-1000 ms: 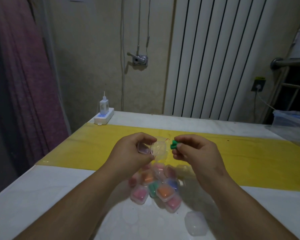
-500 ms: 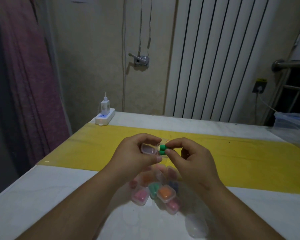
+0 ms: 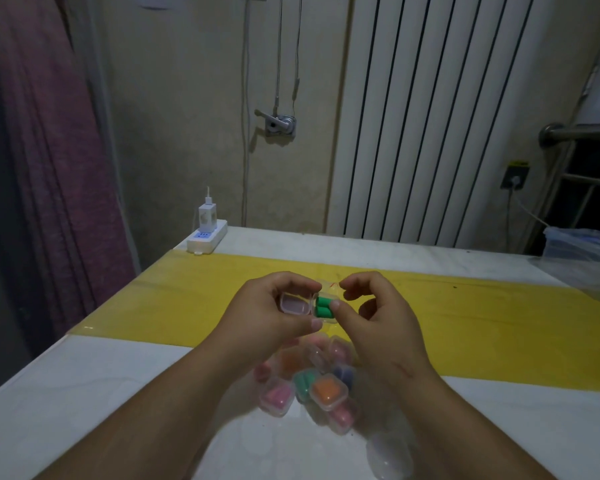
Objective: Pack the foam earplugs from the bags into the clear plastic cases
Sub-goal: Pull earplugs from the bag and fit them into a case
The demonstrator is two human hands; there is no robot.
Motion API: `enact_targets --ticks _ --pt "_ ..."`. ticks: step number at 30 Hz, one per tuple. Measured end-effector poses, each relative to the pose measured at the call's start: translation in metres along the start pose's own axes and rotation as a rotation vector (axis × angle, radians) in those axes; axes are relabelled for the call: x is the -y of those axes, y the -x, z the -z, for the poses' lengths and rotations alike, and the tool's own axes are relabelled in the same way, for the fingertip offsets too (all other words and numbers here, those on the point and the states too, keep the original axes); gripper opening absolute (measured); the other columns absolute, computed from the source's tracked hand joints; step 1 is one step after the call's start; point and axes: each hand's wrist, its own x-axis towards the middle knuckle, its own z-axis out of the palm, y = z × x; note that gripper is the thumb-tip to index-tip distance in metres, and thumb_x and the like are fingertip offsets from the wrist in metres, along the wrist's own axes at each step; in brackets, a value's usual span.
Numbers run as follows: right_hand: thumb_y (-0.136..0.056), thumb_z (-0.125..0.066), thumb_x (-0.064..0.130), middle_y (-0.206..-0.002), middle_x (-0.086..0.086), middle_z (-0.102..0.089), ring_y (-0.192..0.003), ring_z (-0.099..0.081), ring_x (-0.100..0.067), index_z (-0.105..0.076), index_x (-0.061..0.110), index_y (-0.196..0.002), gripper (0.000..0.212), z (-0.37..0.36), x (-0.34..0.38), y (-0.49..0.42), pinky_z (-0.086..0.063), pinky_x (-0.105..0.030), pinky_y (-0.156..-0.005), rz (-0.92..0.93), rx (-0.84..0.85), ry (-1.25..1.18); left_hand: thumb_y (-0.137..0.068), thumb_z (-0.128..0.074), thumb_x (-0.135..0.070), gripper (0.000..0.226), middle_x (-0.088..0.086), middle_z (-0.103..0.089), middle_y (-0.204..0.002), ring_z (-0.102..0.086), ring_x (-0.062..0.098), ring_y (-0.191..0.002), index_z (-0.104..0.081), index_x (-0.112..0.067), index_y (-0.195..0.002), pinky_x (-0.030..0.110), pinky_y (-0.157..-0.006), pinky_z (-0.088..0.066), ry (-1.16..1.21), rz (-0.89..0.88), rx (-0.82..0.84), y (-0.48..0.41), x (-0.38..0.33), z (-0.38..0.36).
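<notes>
Earplugs (image 3: pixel 323 306) inside open case (image 3: pixel 293 304), between grips | left hand (image 3: pixel 274 317), right hand (image 3: pixel 385 327) pinch case

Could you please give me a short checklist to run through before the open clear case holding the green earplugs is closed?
1. Two green foam earplugs lie side by side in one half of the small clear plastic hinged case: ok.
2. Other half of the case is open and empty: ok.
3. Left hand grip, with thumb and fingers pinching the case: ok.
4. Right hand thumb and forefinger pinching the filled half: ok.
5. Earplugs seated fully below the rim: cannot tell.
6. Pile of filled clear cases on the white table lies below the hands, out of the way: ok.
</notes>
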Motion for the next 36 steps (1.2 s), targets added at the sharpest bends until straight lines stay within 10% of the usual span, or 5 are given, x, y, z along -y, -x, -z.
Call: enact_targets --ticks 17,23,36 --pt "-0.088 -0.060 -0.008 -0.076 -0.017 -0.066 -0.052 -0.062 -0.019 -0.062 0.002 -0.096 0.013 0.002 0.020 0.004 -0.052 -0.027 -0.044 -0.423 0.120 -0.574 -0.072 -0.076 0.009 0.049 -0.003 -0.071 -0.098 -0.067 0.029 -0.088 -0.069 -0.025 -0.106 0.050 -0.076 -0.059 -0.001 -0.007 0.030 0.000 -0.002 0.000" --pt "-0.087 -0.064 -0.003 -0.075 -0.010 -0.069 -0.061 -0.065 -0.021 -0.064 0.009 -0.093 0.014 0.006 0.014 -0.001 -0.054 -0.029 -0.050 -0.387 0.058 -0.504 -0.090 -0.055 -0.033 0.034 0.021 -0.067 -0.095 -0.065 0.032 -0.079 -0.060 -0.020 -0.120 0.046 -0.081 -0.046 0.464 0.115 0.127 -0.003 0.000 0.004" --pt "-0.092 -0.063 0.021 -0.091 -0.016 -0.073 -0.072 -0.067 -0.023 -0.071 0.006 -0.096 0.018 0.001 0.018 0.005 -0.055 -0.025 -0.055 -0.394 0.140 -0.574 -0.080 -0.071 0.005 0.035 0.007 -0.070 -0.091 -0.068 0.022 -0.076 -0.066 -0.013 -0.110 0.042 -0.076 -0.058 0.185 0.025 0.057 -0.004 0.004 0.005"
